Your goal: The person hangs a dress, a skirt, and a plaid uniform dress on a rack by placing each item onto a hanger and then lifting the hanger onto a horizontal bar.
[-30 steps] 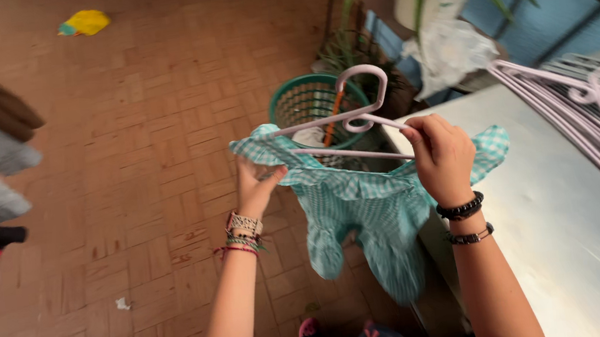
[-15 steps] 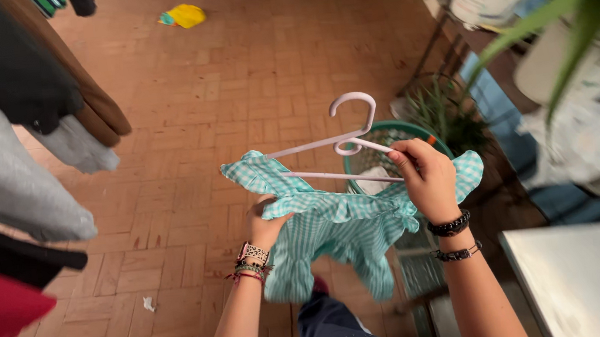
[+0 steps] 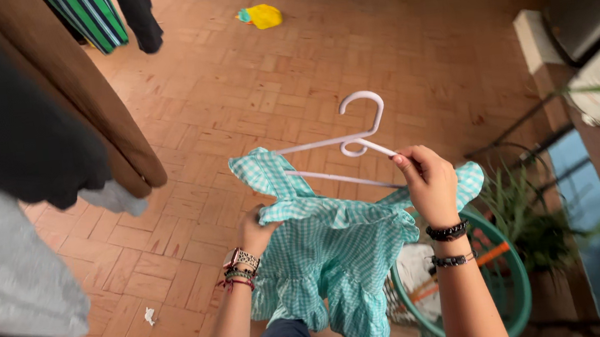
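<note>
While the right hand [image 3: 429, 181] pinches the light, stiff hanger [image 3: 356, 140], the left hand [image 3: 258, 228] clutches the limp dress [image 3: 331, 251] at its neckline, the best hold.

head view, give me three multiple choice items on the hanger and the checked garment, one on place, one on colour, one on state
1. Where is the green basket?
A. under the right hand
B. beside the yellow thing
C. on a shelf

2. What colour is the hanger?
A. black
B. white
C. red

3. How is the checked garment?
A. folded on the floor
B. in the basket
C. held up in both hands

Answers: 1 A, it sits below the right hand. 2 B, its hook is white. 3 C, the left hand grips it too.
</note>
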